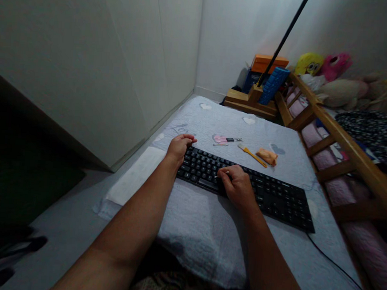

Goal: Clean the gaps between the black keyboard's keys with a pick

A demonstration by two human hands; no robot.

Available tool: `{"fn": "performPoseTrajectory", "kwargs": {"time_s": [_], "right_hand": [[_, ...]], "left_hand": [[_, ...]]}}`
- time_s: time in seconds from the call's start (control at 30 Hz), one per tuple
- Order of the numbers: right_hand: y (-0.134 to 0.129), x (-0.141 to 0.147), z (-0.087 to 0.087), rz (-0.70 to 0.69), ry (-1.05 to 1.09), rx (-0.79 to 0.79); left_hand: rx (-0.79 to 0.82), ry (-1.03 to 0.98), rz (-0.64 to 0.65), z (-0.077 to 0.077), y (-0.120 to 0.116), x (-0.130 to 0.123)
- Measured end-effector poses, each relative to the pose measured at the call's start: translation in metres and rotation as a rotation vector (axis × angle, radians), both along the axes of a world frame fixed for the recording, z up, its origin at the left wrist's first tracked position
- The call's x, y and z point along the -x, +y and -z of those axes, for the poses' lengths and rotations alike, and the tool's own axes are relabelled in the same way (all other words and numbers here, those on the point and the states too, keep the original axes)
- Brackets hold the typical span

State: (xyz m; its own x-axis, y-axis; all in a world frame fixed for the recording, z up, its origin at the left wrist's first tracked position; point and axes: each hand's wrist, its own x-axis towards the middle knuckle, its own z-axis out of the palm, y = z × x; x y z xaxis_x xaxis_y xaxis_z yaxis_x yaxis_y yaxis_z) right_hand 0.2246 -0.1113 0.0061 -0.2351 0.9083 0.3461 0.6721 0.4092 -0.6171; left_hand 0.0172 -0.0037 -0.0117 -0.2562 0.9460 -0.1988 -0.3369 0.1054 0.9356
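The left hand (178, 149), half-curled, grip unclear, should steady the keyboard (275, 196). The right hand (238, 182) pinches a white bit (227, 172); light pressure seems best.

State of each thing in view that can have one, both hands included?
Keyboard: flat, keys up.
Cable: extended from the keyboard's right end.
Left hand: fingers curled at the keyboard's left end.
Right hand: pinched over the keys, apparently around a small pale item.
Brush: lying loose.
Black-handled tool: lying loose.
Orange bundle: crumpled.
Orange box: closed.
White pad: lying flat.
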Motion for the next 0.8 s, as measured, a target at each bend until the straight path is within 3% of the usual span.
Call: {"fn": "performPoseTrajectory", "kwargs": {"time_s": [0.8], "right_hand": [[0.0,-0.0039,-0.0037,0.03,-0.04,0.002]], "left_hand": [[-0.003,0.002,-0.001,0.001,0.0002,0.001]]}}
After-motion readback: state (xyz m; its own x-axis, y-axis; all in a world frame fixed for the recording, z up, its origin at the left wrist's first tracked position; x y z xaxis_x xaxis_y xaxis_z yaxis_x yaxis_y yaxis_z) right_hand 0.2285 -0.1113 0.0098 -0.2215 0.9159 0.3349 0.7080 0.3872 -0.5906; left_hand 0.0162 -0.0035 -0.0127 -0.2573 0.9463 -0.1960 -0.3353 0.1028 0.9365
